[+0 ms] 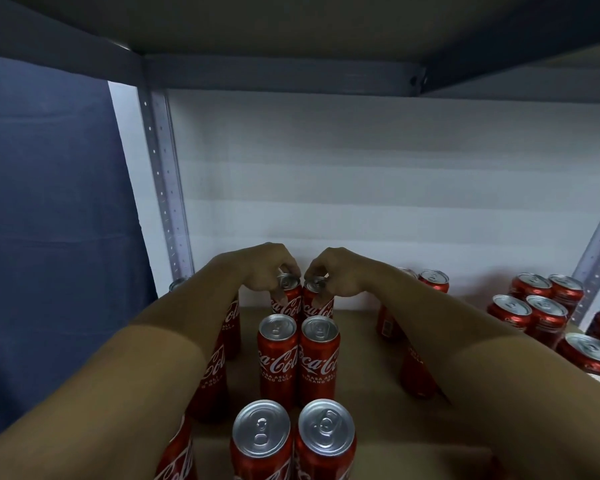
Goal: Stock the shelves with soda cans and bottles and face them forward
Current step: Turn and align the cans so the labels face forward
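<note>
Now each hand [262, 268] [336, 270] pinches a slim, glossy can [288, 296] [317, 299] — upright.

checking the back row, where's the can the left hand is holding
In the head view the left hand grips the back-left can of the centre double row, beside the can the right hand holds, near the white back wall.

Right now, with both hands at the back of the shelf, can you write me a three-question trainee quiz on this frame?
1. True or false: the left hand and right hand each grip the top of a back-row can.
2. What shows on the two middle-row cans? A) barcode B) Coca-Cola logo C) blank side
3. On which side of the shelf does the loose cluster of cans stand?

Key: 1 true; 2 B; 3 right.
</note>
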Motion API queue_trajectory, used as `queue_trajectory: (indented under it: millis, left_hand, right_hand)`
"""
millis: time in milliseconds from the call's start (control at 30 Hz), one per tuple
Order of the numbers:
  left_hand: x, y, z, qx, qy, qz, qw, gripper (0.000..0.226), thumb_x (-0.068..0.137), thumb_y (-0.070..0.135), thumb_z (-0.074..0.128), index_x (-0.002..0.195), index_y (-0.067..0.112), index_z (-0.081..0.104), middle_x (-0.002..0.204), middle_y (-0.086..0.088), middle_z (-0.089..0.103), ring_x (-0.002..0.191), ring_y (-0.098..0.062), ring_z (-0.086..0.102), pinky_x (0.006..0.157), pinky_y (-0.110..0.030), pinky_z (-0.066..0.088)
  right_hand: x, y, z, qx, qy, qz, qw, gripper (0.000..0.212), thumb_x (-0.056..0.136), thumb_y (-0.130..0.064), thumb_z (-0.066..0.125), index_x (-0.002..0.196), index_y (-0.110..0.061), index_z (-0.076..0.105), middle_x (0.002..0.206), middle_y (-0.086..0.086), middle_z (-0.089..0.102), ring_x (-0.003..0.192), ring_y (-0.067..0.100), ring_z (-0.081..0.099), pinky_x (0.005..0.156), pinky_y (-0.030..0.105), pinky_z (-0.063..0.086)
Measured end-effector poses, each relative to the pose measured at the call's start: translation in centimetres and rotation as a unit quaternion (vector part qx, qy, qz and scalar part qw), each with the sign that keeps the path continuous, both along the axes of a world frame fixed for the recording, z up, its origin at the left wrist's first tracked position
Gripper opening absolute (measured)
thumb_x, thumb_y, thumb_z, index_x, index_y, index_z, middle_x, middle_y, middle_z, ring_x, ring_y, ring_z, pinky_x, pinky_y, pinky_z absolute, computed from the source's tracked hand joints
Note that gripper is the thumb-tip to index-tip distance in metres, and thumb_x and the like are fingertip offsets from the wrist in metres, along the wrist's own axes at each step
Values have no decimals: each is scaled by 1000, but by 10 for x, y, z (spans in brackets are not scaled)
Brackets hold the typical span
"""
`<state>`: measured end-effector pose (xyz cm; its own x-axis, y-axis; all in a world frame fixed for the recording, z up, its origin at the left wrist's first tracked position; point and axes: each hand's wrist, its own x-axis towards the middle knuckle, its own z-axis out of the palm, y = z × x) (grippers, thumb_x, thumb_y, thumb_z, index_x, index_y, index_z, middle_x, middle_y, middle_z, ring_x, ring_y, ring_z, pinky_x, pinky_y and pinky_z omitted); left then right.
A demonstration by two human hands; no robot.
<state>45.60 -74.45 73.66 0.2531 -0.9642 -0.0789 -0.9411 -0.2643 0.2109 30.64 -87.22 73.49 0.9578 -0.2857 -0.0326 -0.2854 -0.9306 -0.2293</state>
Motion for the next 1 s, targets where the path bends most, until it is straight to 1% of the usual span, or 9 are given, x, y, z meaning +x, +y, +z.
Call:
queue_trajectory:
  millis: [233, 400, 500, 600, 700, 800, 867, 933, 1000]
  left_hand:
    - [4, 3, 0, -4, 16, -3, 1000, 64, 74, 25, 90, 134, 23, 66, 134, 6, 65, 121, -16, 58, 105, -42, 49]
    - [0, 4, 3, 3, 0, -24, 1000, 62, 76, 25, 89, 134, 22, 67, 130, 5, 69, 116, -16, 62, 102, -40, 51]
    - [0, 7, 3, 6, -4, -22, 1000, 60, 76, 27, 89, 132, 24, 68, 129, 7, 69, 114, -15, 62, 102, -42, 51]
    - [-1, 8, 3, 5, -5, -20, 1000, 59, 76, 27, 88, 132, 25, 68, 130, 6, 68, 117, -16, 60, 102, -42, 50]
    - [-3, 8, 2, -8, -5, -17, 1000, 63, 76, 24, 88, 135, 23, 66, 134, 5, 66, 121, -17, 60, 103, -41, 50]
    - [-4, 8, -1, -24, 22, 2, 999, 76, 76, 19, 88, 145, 19, 56, 145, 3, 59, 133, -17, 54, 109, -37, 46]
    - [-4, 11, -1, -35, 52, 17, 998, 83, 77, 18, 88, 150, 18, 48, 151, 2, 52, 139, -16, 48, 115, -38, 41]
    - [-7, 13, 0, -52, 76, 22, 995, 79, 82, 18, 84, 151, 18, 46, 153, 1, 50, 141, -16, 47, 118, -40, 39]
    - [-16, 15, 2, -76, 85, 21, 993, 72, 86, 20, 81, 150, 19, 48, 152, 1, 51, 140, -15, 47, 118, -40, 39]
  right_hand:
    - [1, 3, 0, 5, 3, -3, 1000, 57, 78, -20, 84, 131, -13, 64, 132, 4, 64, 118, 23, 60, 94, 31, 49]
    - [-1, 3, -1, 10, -4, -8, 1000, 55, 79, -18, 83, 131, -13, 65, 132, 5, 64, 118, 24, 60, 95, 32, 50]
    - [-1, 4, -2, 12, -10, -9, 1000, 54, 80, -17, 82, 130, -13, 65, 132, 5, 65, 117, 23, 60, 95, 32, 50]
    - [-1, 5, -2, 17, -9, -14, 1000, 55, 81, -15, 81, 133, -13, 63, 135, 5, 62, 121, 24, 58, 98, 34, 50]
    - [-2, 6, -3, 27, -3, -21, 999, 57, 83, -12, 78, 136, -13, 59, 138, 6, 59, 124, 25, 56, 98, 33, 49]
    - [-7, 8, -4, 34, -5, -29, 999, 64, 86, -12, 76, 145, -11, 50, 146, 7, 54, 131, 26, 52, 104, 34, 46]
    - [-15, 9, -2, 45, -13, -34, 998, 71, 87, -14, 76, 149, -9, 43, 150, 9, 49, 135, 26, 49, 109, 35, 43]
    - [-26, 8, 2, 55, -20, -39, 998, 75, 86, -14, 78, 150, -8, 40, 151, 10, 47, 136, 26, 48, 110, 36, 42]
    - [-41, 7, 6, 62, -28, -46, 997, 77, 82, -14, 81, 148, -8, 44, 149, 9, 50, 132, 24, 52, 109, 37, 45]
